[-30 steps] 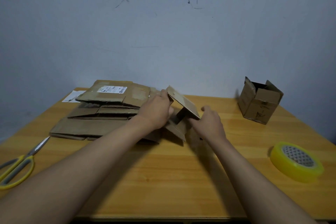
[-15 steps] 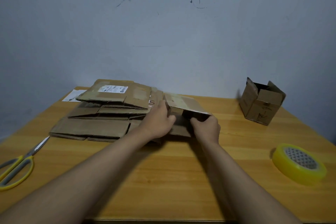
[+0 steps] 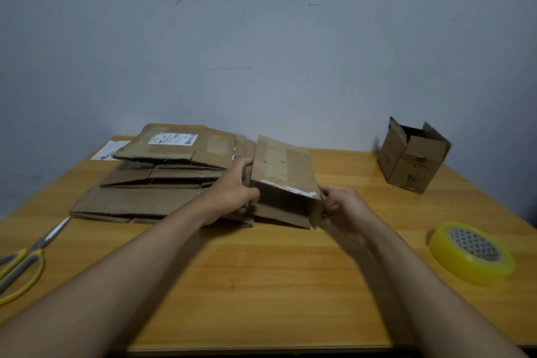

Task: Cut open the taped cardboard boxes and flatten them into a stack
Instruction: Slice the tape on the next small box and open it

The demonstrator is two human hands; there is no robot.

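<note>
A partly collapsed cardboard box (image 3: 283, 171) stands as an open sleeve at the table's middle, its near end open toward me. My left hand (image 3: 235, 186) grips its left side and my right hand (image 3: 343, 206) holds its right near corner. To its left lies a stack of flattened boxes (image 3: 151, 183), the top one with a white label. An open upright box (image 3: 412, 154) stands at the back right.
Yellow-handled scissors (image 3: 26, 259) lie at the left edge of the wooden table (image 3: 276, 285). A roll of yellow tape (image 3: 470, 253) rests at the right. A white paper slip (image 3: 109, 150) lies at the back left corner, against a grey wall.
The box in my hands has gone from a tilted, half-folded shape to a wider open sleeve lying beside the stack. Both hands shifted apart to its two sides.
</note>
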